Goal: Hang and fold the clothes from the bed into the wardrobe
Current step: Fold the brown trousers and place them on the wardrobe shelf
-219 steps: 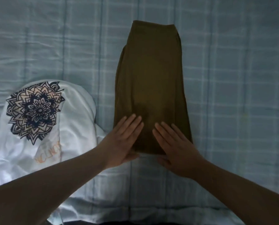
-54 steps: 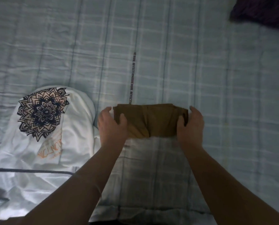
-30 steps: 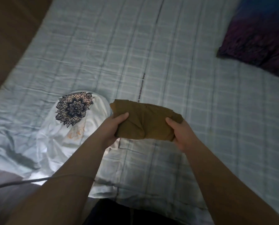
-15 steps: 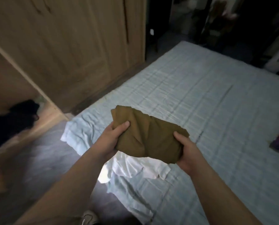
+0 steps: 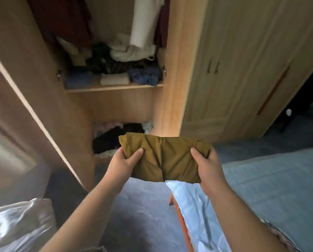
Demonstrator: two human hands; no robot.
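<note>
**One folded olive-brown cloth garment (image 5: 163,160) held before light wooden wardrobe (image 5: 175,70)**

The left hand (image 5: 121,166) and right hand (image 5: 210,171) grip the garment's two short ends, fingers curled round the cloth. Its long axis runs left to right, in the air between the wardrobe and one pale blue bed (image 5: 270,182).

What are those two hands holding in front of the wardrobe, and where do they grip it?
A folded olive-brown garment. The left hand grips its left end and the right hand its right end, thumbs on top.
</note>
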